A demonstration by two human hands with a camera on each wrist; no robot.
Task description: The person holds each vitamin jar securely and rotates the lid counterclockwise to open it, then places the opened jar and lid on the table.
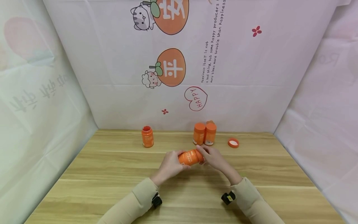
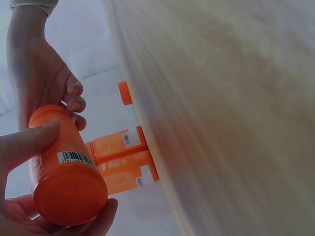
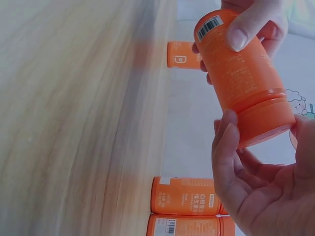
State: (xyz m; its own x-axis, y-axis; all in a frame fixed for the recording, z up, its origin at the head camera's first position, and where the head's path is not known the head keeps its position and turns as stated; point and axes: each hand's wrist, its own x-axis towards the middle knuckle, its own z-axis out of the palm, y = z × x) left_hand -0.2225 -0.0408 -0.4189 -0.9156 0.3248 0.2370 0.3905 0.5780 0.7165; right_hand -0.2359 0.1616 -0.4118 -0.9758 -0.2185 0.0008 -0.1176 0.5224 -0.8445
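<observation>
An orange bottle (image 1: 189, 157) with white print is held tilted over the table between both hands. My left hand (image 1: 171, 165) grips its body, thumb on one side and fingers curled round the other, as the left wrist view shows with the bottle's base (image 2: 71, 196) toward the camera. My right hand (image 1: 213, 157) holds the screw cap (image 3: 266, 121) at the other end between thumb and fingers. The cap sits on the bottle's neck, with a thin groove between cap and body.
Behind the hands, two capped orange bottles (image 1: 199, 133) stand side by side near the back wall. To their right lies a loose orange cap (image 1: 233, 143), its white inside facing up. An uncapped orange bottle (image 1: 147, 137) stands at the back left of the wooden table (image 1: 112, 174).
</observation>
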